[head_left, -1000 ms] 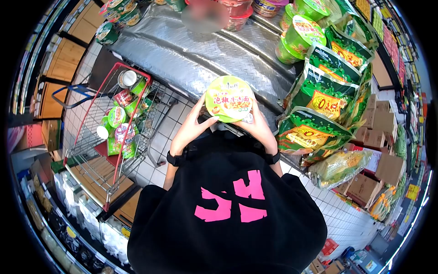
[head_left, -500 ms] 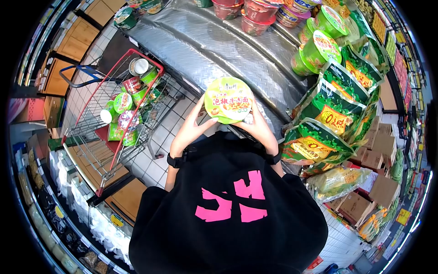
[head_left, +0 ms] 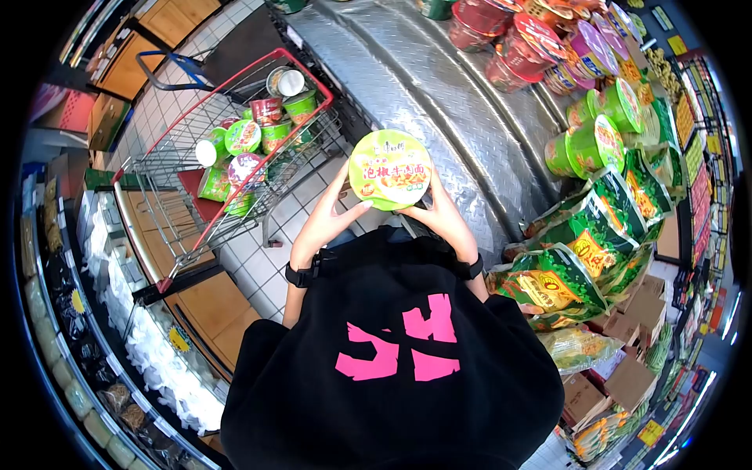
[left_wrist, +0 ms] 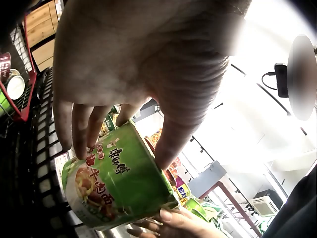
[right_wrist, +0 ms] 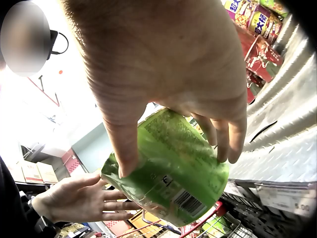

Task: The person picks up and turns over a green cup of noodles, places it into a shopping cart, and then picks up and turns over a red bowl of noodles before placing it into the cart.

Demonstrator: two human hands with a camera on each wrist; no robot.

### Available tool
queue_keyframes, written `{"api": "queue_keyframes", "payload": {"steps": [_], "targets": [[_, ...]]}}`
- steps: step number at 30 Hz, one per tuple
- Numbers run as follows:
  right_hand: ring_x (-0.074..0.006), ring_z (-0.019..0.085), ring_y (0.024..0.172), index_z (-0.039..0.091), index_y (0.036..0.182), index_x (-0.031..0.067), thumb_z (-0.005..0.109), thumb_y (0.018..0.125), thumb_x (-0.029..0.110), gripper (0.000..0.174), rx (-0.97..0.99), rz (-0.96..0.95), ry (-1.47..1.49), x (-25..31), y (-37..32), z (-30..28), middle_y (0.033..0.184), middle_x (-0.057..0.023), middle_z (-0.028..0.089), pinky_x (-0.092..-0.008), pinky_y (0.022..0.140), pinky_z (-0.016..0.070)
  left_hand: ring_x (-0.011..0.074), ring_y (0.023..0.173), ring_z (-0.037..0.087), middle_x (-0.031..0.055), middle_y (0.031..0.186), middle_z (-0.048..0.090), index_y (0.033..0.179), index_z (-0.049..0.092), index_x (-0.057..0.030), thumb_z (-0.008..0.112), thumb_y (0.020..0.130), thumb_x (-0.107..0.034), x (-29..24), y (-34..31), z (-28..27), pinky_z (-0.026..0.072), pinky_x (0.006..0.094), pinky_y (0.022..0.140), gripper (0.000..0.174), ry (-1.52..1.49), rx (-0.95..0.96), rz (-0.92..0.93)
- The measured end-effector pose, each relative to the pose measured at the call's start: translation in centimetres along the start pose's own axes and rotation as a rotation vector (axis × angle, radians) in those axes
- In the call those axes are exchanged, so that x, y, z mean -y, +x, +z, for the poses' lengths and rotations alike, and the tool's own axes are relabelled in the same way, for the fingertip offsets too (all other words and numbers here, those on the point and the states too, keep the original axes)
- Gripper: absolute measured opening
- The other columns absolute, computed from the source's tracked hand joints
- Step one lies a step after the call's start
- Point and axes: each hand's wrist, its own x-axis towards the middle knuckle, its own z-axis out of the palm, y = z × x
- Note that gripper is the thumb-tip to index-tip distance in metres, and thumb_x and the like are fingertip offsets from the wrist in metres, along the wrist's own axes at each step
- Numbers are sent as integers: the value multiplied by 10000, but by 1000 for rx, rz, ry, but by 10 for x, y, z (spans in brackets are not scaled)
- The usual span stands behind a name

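Observation:
Both hands hold a green noodle tub [head_left: 390, 170] in front of the chest, its printed lid facing up. The left hand [head_left: 327, 213] grips its left side; in the left wrist view that hand [left_wrist: 143, 64] has its thumb on one side of the tub [left_wrist: 119, 173] and its fingers on the other. On the opposite side the right hand [head_left: 443, 215] grips it. The right wrist view has the right hand [right_wrist: 168, 64] curved round the tub [right_wrist: 173, 168], near a barcode. The undersides of the fingers are partly hidden in the head view.
A red-rimmed shopping cart [head_left: 227, 168] holding several tubs stands at the left. A metal display surface [head_left: 407, 78] lies ahead, with red tubs [head_left: 521, 51], green tubs [head_left: 599, 145] and green bags [head_left: 595, 243] towards the right. Cardboard boxes [head_left: 630, 380] are stacked at lower right.
The view has turned, so the cart appears further right and closer to the held tub, while the display goods have shifted right. Both hands keep the same hold on the tub.

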Motion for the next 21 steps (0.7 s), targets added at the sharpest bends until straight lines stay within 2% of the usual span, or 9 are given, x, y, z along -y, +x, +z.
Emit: {"api": "queue_keyframes", "payload": {"steps": [1,3,10,12,13,15,21], "targets": [[-281,322,1320,115,1437,20,765,655,132,1023,10,-3,0,2,4,6,1403,-221,335,-357,1068,276,218,1256,398,141,1383,396,1438,199,-46,688,804,-141,0,-2,-6,317,359,1024,806,3,-10,-5],[-237,385,1272,149,1432,21,793,666,173,1012,7,-51,-60,4,12,16,1354,-189,408,-341,1048,301,217,1257,396,141,1387,391,1437,198,-42,687,805,-140,3,-8,-19,316,360,1026,806,0,-35,-4],[-239,403,1258,164,1425,15,771,652,131,990,97,-43,12,26,37,56,1336,-184,429,-341,1040,313,218,1260,392,140,1397,372,1438,201,-51,686,808,-154,5,-27,-62,309,369,1034,802,-19,-99,-11],[-263,315,1324,110,1436,22,753,675,136,1003,159,-10,-38,29,42,66,1421,-201,314,-353,1075,265,219,1261,390,141,1401,367,1439,201,-56,686,808,-157,8,-33,-74,309,372,1035,802,-19,-118,-17],[-263,315,1324,110,1436,22,753,675,136,1003,167,-13,-40,32,45,74,1421,-201,314,-353,1075,265,221,1262,389,142,1406,361,1440,202,-61,685,809,-160,10,-36,-80,308,376,1036,801,-16,-128,-22],[-248,414,1251,163,1420,6,764,651,137,984,119,-72,-71,37,49,88,1328,-190,439,-349,1042,315,220,1240,413,147,1380,387,1439,196,-52,683,811,-132,16,-41,-92,327,368,1029,798,9,-155,-8],[-248,427,1243,143,1426,7,763,676,151,984,175,-64,-86,49,64,126,1331,-193,438,-350,1037,326,207,1218,434,148,1364,405,1433,192,-26,676,817,-101,22,-57,-130,342,348,1024,787,43,-203,1]]}}
